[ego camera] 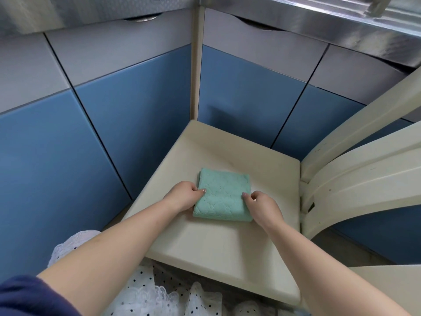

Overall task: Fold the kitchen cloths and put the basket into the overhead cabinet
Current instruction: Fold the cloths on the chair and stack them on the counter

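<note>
I watched the left hand [182,195] and right hand [262,202] pinch opposite edges of a folded square of mint-green quilted cloth [223,197] lying between them on a cream chair seat [216,245]. Folding looked nearly finished; no basket was visible, so I judged the next move would be finding it.

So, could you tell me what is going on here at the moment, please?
A person is folding a small mint-green quilted cloth on the seat of a cream plastic chair that faces blue cabinet doors. The left hand pinches the cloth's left edge and the right hand pinches its right edge. The cloth already lies in a neat square. No basket is in view.
</note>
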`<state>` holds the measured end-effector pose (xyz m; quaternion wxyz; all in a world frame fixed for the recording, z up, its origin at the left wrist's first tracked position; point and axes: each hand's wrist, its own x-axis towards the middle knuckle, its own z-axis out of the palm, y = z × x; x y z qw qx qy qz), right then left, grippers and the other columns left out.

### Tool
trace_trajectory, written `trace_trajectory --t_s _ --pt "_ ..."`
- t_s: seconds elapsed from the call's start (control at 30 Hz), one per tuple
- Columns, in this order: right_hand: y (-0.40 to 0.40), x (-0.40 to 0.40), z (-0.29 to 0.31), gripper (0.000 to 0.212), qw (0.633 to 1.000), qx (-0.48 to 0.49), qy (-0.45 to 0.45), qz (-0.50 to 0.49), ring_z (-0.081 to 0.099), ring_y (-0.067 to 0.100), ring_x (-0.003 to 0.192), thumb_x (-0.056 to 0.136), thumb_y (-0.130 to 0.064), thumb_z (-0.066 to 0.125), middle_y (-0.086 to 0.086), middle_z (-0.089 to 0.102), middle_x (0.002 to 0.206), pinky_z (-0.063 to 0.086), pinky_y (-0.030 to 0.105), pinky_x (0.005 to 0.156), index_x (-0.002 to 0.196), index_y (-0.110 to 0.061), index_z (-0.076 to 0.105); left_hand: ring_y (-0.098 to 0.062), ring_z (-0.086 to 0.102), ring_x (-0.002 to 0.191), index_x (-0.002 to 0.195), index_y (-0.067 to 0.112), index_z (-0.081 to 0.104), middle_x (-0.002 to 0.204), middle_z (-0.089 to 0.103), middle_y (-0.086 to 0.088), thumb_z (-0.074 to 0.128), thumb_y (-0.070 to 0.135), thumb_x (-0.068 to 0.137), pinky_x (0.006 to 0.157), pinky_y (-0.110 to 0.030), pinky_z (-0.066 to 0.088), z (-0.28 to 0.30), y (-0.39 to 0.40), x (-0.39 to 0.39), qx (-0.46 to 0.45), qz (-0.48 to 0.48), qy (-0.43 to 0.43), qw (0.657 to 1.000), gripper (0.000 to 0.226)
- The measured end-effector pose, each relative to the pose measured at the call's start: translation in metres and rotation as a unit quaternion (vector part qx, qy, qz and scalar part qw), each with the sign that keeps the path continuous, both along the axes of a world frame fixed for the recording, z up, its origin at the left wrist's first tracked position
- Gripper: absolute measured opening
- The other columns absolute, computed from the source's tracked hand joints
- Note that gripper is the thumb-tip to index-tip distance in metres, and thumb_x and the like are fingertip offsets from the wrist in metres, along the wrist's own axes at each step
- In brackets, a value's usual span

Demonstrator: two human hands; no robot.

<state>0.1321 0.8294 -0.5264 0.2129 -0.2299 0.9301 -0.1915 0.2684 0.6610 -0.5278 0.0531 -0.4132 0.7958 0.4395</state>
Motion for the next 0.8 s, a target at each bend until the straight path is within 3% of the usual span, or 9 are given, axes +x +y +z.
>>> trace_trajectory --t_s 0.2,0.3,0.4,0.43,0.5,0.57,0.7,0.8 --pt "0.000 -0.005 -0.005 0.028 0.999 -0.014 0.015 -0.024 0.057 0.022 0.078 0.096 -0.041 0.042 -0.002 0.060 0.083 0.037 0.028 0.063 0.104 -0.021 0.060 -0.021 0.057 0.062 0.072 0.015 0.047 0.067 0.060 -0.002 0.052 0.041 0.091 0.061 -0.028 0.041 0.004 0.001 0.004 0.008 0.006 0.001 1.000 0.032" --pt "-0.003 -0.006 -0.001 0.029 0.993 -0.070 0.075 -0.062 0.058 0.021 0.092 0.095 -0.041 0.044 0.000 0.062 0.101 0.041 0.030 0.070 0.112 -0.022 0.056 -0.021 0.053 0.075 0.085 0.017 0.044 0.083 0.057 0.001 0.050 0.046 0.090 0.064 -0.031 0.038 0.010 0.003 0.006 -0.173 0.022 0.024 0.984 0.030" --pt "-0.019 -0.001 0.002 0.035 0.986 -0.092 0.141 0.019 0.048 0.024 0.117 0.095 -0.032 0.045 0.007 0.054 0.127 0.039 0.034 0.093 0.126 -0.018 0.055 -0.020 0.051 0.105 0.105 0.019 0.052 0.110 0.056 0.001 0.047 0.032 0.094 0.088 -0.033 0.037 0.012 0.008 -0.006 -0.335 -0.061 0.107 0.934 0.018" --pt "-0.027 0.002 0.003 0.038 0.983 -0.067 0.160 0.067 0.042 0.025 0.126 0.096 -0.031 0.044 0.008 0.047 0.137 0.033 0.035 0.101 0.131 -0.018 0.051 -0.021 0.047 0.119 0.118 0.019 0.052 0.124 0.054 -0.001 0.044 0.028 0.095 0.098 -0.032 0.032 0.010 0.011 -0.013 -0.357 -0.104 0.109 0.922 0.026" --pt "-0.040 0.014 0.002 0.046 0.973 -0.008 0.168 0.158 0.023 0.023 0.141 0.097 -0.031 0.039 0.005 0.026 0.154 0.021 0.038 0.112 0.142 -0.022 0.038 -0.021 0.025 0.141 0.141 0.016 0.035 0.150 0.034 -0.004 0.037 0.020 0.096 0.114 -0.034 0.016 0.004 0.019 -0.027 -0.366 -0.179 0.063 0.911 0.045" --pt "-0.048 0.024 -0.003 0.051 0.968 0.032 0.136 0.209 0.006 0.019 0.146 0.098 -0.032 0.032 -0.001 0.010 0.159 0.008 0.046 0.116 0.148 -0.028 0.022 -0.020 0.005 0.147 0.150 0.012 0.015 0.159 0.013 -0.003 0.029 0.018 0.098 0.118 -0.039 0.003 -0.004 0.023 -0.036 -0.367 -0.227 -0.007 0.902 0.054" --pt "-0.044 0.027 -0.016 0.054 0.962 0.083 0.112 0.233 -0.007 0.014 0.146 0.098 -0.039 0.018 -0.005 -0.004 0.160 -0.002 0.052 0.116 0.150 -0.032 0.005 -0.021 -0.005 0.147 0.151 0.012 0.005 0.160 -0.001 -0.004 0.022 0.028 0.101 0.118 -0.043 0.000 -0.022 0.020 -0.032 -0.363 -0.239 -0.076 0.898 0.055" --pt "-0.040 0.025 -0.023 0.074 0.961 0.083 0.132 0.227 -0.011 0.012 0.146 0.079 -0.055 -0.007 -0.007 -0.008 0.159 -0.003 0.051 0.116 0.150 -0.034 0.002 -0.018 -0.007 0.147 0.151 0.016 0.003 0.160 -0.006 -0.002 0.019 0.036 0.100 0.117 -0.046 -0.002 -0.025 0.019 -0.029 -0.359 -0.230 -0.083 0.901 0.057"
